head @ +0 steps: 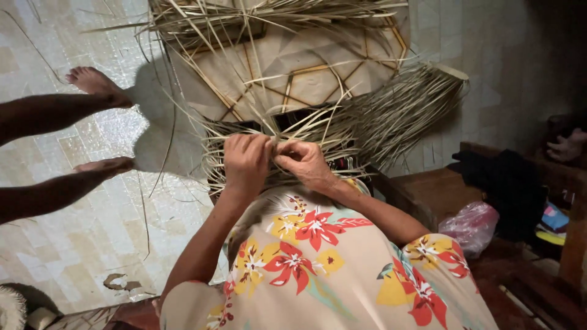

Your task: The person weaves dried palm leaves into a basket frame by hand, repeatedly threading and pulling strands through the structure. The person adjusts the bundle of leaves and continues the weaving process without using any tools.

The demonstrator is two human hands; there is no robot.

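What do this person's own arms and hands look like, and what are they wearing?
Both arms are bare along their whole visible length: no sleeves reach the forearms. The left hand and right hand wear no gloves, and no rings, watch or bracelets can be seen. Below them lies a cream garment printed with red and yellow flowers.

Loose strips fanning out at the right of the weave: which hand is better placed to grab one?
Probably the right hand. It pinches the woven strips beside the left hand, but it sits nearer the loose strips spreading to the right. The left hand would have to cross over it.
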